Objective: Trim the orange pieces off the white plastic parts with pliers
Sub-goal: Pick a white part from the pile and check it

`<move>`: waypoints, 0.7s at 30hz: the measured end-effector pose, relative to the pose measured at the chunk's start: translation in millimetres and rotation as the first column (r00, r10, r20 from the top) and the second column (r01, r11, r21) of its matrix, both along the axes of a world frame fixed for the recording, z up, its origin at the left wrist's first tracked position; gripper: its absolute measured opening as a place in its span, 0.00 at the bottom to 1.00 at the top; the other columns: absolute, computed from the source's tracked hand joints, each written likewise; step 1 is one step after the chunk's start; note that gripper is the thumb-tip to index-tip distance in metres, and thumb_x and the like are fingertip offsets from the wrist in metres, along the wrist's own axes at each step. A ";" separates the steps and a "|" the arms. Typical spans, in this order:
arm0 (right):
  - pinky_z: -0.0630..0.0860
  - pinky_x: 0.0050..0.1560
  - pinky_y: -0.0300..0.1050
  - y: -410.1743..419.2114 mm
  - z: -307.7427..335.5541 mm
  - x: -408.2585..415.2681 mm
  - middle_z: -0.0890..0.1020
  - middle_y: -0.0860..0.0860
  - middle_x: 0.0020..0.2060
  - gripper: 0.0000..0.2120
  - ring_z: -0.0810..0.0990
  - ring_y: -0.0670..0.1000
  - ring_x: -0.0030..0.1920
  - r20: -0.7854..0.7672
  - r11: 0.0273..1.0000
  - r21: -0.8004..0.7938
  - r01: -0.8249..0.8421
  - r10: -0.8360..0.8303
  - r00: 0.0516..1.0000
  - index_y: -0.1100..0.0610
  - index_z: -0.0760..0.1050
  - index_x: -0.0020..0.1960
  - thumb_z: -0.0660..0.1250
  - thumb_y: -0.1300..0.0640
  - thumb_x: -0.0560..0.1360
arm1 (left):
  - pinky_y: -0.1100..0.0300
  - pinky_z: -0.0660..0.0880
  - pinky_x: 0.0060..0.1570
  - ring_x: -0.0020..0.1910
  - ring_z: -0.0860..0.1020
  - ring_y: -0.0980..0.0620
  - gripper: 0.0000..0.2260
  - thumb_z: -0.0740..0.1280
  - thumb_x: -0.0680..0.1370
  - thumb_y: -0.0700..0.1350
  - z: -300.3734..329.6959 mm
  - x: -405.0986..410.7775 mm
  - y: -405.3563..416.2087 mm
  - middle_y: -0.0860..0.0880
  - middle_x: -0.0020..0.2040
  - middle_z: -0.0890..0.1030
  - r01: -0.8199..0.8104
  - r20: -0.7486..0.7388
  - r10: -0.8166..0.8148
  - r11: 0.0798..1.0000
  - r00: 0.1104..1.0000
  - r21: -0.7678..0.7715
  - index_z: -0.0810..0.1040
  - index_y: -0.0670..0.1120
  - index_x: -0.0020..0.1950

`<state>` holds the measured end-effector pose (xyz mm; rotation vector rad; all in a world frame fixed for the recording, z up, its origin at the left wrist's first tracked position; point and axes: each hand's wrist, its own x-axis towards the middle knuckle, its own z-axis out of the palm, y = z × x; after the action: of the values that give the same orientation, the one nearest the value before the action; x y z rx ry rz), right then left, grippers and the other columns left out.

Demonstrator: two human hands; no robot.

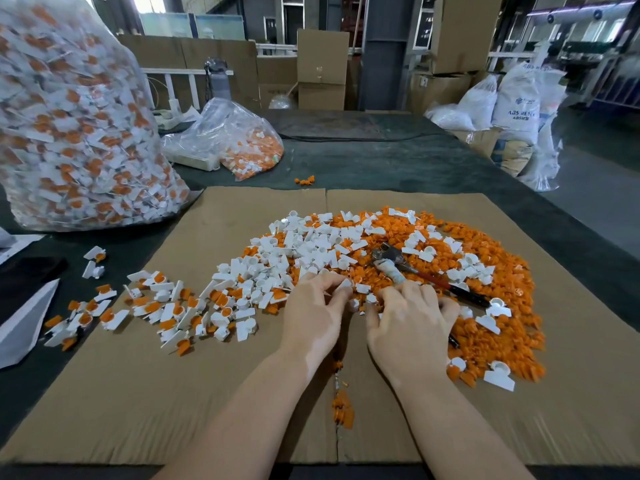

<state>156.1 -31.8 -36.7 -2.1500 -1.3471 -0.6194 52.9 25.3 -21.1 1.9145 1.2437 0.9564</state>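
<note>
We are looking down at two hands working over a flat sheet of cardboard [104, 403], and both are busy at the near edge of the big heap. The left hand [313, 315] is curling its fingers around a small white part [346, 284], pinching it at the fingertips. The right hand [412, 323] is lying palm down on the heap, fingers bent into the pieces; whether it is actually gripping anything we cannot tell, as the fingertips are hidden among the parts.

One pair of pliers [408, 268] is resting on top of the heap just beyond the right hand, metal head pointing away to the left, one handle wrapped in pale tape, the other red and black. Neither hand is touching it.

The heap of orange pieces [485, 327] is far too dense to count, running to many hundreds, with a broad drift of trimmed white parts [311, 244] lying across its left and middle. To the left, a looser scatter of untrimmed parts [166, 310], white with orange still attached, is spreading over the cardboard, several dozen by our reckoning. A thin trickle of orange bits [343, 410] is lying along the cardboard's centre seam between the forearms.

We are counting two clear bags on the dark table: one large bag [72, 126] stuffed with white-and-orange parts at far left, and one smaller bag [249, 147] holding orange pieces behind the cardboard. A tiny cluster of orange pieces [304, 180] is sitting alone near it.
</note>
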 end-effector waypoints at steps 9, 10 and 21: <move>0.59 0.47 0.50 2.7 -0.1 2.7 0.80 0.52 0.35 0.10 0.77 0.56 0.41 -0.011 0.999 -0.045 -0.025 0.024 1.000 0.56 0.79 0.35 0.77 0.68 0.62 | 0.77 0.62 0.41 0.44 0.72 0.63 0.09 0.65 0.77 0.50 -6.2 -2.5 -0.5 0.54 0.46 0.79 -0.016 0.034 0.017 1.000 0.999 -0.027 0.81 0.54 0.39; 0.58 0.47 0.50 2.5 -0.4 3.1 0.80 0.52 0.35 0.10 0.78 0.56 0.41 -0.017 0.999 -0.042 -0.031 0.030 0.999 0.56 0.79 0.35 0.77 0.68 0.62 | 0.75 0.63 0.42 0.45 0.73 0.61 0.08 0.66 0.77 0.50 -6.8 -2.6 -0.3 0.54 0.46 0.79 -0.012 0.040 0.013 0.999 0.999 -0.037 0.81 0.54 0.39; 0.70 0.47 0.50 -3.3 5.7 6.4 0.81 0.49 0.35 0.03 0.79 0.52 0.38 -0.292 0.930 0.244 -0.275 0.341 0.893 0.57 0.80 0.43 0.70 0.64 0.71 | 0.67 0.71 0.48 0.47 0.78 0.58 0.06 0.68 0.76 0.47 -2.6 -4.1 -4.9 0.54 0.44 0.82 0.036 0.148 -0.019 0.993 0.989 -0.114 0.82 0.49 0.51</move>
<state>162.5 -35.1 -31.0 -1.7355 -1.3394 -0.2372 48.9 20.3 -23.7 1.7345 1.1589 0.9700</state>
